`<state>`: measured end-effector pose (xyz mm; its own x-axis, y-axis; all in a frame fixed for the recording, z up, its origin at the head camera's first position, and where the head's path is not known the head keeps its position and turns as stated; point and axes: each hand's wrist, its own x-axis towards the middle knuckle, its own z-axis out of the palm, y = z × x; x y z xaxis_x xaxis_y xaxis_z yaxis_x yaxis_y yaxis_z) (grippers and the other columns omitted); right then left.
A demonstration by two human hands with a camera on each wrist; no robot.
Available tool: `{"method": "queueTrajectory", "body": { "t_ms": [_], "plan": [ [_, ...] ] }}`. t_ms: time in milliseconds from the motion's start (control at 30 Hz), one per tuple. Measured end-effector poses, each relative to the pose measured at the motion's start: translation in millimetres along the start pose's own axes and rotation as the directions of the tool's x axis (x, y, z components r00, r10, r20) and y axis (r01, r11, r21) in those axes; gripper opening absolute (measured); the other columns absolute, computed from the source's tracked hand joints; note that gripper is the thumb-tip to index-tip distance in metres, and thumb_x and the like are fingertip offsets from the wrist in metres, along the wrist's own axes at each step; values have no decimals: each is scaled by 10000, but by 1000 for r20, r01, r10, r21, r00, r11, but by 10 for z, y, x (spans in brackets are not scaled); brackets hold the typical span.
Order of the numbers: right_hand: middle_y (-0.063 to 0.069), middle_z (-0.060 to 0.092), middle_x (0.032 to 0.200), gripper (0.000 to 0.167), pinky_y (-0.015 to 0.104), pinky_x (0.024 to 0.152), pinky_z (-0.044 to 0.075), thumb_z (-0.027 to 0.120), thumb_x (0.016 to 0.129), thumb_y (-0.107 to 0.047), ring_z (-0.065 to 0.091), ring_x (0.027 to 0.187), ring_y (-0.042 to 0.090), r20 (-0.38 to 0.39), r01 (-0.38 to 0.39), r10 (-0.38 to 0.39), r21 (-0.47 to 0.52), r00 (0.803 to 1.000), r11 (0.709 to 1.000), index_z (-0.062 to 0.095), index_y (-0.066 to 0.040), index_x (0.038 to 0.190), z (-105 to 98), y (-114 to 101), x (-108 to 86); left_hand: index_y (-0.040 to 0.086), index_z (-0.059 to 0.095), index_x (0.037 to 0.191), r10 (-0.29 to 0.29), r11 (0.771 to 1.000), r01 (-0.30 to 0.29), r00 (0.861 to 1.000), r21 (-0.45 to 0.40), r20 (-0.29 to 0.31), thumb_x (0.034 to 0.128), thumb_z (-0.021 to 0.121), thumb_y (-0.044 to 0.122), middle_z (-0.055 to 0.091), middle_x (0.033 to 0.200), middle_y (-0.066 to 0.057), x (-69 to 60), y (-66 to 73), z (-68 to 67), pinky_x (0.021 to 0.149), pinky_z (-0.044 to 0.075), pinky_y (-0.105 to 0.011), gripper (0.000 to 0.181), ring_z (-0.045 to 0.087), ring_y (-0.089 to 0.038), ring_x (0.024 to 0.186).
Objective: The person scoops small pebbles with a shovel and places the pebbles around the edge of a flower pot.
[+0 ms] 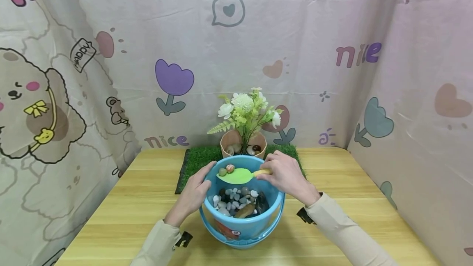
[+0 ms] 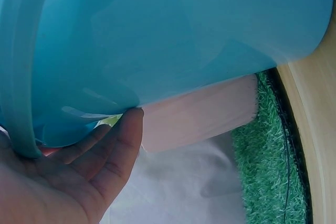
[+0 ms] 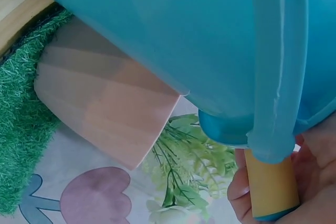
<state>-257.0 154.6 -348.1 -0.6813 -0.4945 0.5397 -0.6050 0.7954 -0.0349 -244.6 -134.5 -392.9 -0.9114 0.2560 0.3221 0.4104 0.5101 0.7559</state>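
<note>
A blue bucket (image 1: pixel 242 227) with several pebbles (image 1: pixel 236 202) in its bottom stands on the table. My left hand (image 1: pixel 194 192) grips the bucket's left rim; in the left wrist view its fingers (image 2: pixel 118 161) lie against the outer wall. With my right hand (image 1: pixel 286 173) I hold a small trowel (image 1: pixel 240 176) by its yellow handle (image 3: pixel 270 184), above the pebbles and inside the rim. On the green blade's left part sit a greenish stone (image 1: pixel 222 172) and a reddish mottled stone (image 1: pixel 230 168).
Behind the bucket, a pinkish flowerpot (image 1: pixel 230 138) holds white flowers (image 1: pixel 242 102) and several stones. It stands on a green turf mat (image 1: pixel 203 157) on the wooden table (image 1: pixel 148 200). Printed cloth (image 1: pixel 207 52) hangs behind and at both sides.
</note>
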Motion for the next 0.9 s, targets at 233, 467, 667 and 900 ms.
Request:
{"method": "queueTrajectory", "body": {
  "t_ms": [233, 467, 667, 900],
  "plan": [
    [-72, 692, 838, 209, 198, 570, 385, 820, 745, -385, 495, 725, 88, -18, -11, 11, -1, 1000, 1000, 814, -218, 871, 3, -8, 2, 119, 367, 1523, -1, 1000, 1, 1000, -3, -1, 931, 369, 45, 402, 1542, -112, -9, 7, -8, 1085, 380, -560, 597, 419, -342, 1391],
    [-76, 692, 832, 208, 206, 583, 391, 824, 741, -381, 492, 726, 88, -34, -13, 13, 6, 999, 1000, 817, -218, 869, 2, 6, -10, 118, 366, 1524, -1, 1000, 2, 1000, -3, 1, 933, 371, 44, 403, 1541, -113, -5, 6, -4, 1086, 381, -561, 596, 421, -342, 1389],
    [-76, 695, 835, 217, 223, 603, 418, 824, 737, -388, 517, 749, 98, -40, -28, 28, -15, 999, 999, 817, -221, 876, -6, 4, -5, 122, 368, 1523, 8, 1000, -8, 1000, -1, -2, 931, 374, 43, 410, 1536, -114, 4, -7, -4, 1078, 390, -563, 597, 433, -344, 1380],
    [-71, 697, 835, 223, 222, 599, 401, 826, 739, -386, 513, 742, 105, -46, -36, 35, -24, 998, 999, 819, -211, 877, -3, -3, -13, 118, 368, 1523, 4, 1000, -4, 1000, -1, -3, 928, 374, 44, 408, 1536, -116, -3, -11, 2, 1074, 394, -565, 600, 439, -349, 1374]
  ]
}}
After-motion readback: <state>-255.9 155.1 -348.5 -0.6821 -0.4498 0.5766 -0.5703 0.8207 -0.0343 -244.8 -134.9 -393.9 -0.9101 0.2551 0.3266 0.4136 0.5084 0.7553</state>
